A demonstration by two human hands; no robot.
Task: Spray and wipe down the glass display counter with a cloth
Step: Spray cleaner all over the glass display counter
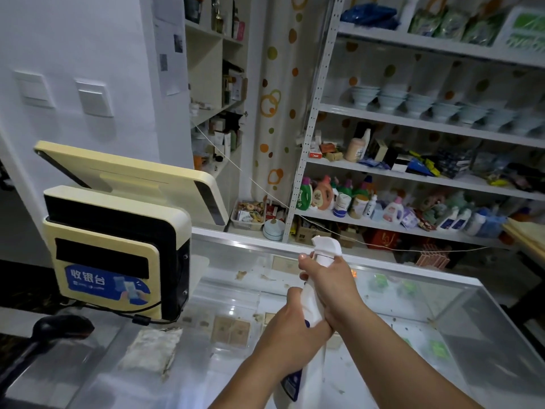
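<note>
A white spray bottle [312, 299] with a blue label is held upright over the glass display counter [413, 314]. My right hand [333, 284] grips its neck just under the white trigger head [326, 247]. My left hand [290, 329] wraps round the bottle's body lower down. A crumpled, dirty whitish cloth [152, 348] lies on the glass to the left, near the cash register; neither hand touches it.
A cream cash register [118, 255] with a tilted screen stands on the counter's left end, with a black barcode scanner [59, 327] in front of it. Stocked white shelves [413, 169] line the wall beyond. A thin cord [383, 246] runs across behind the counter.
</note>
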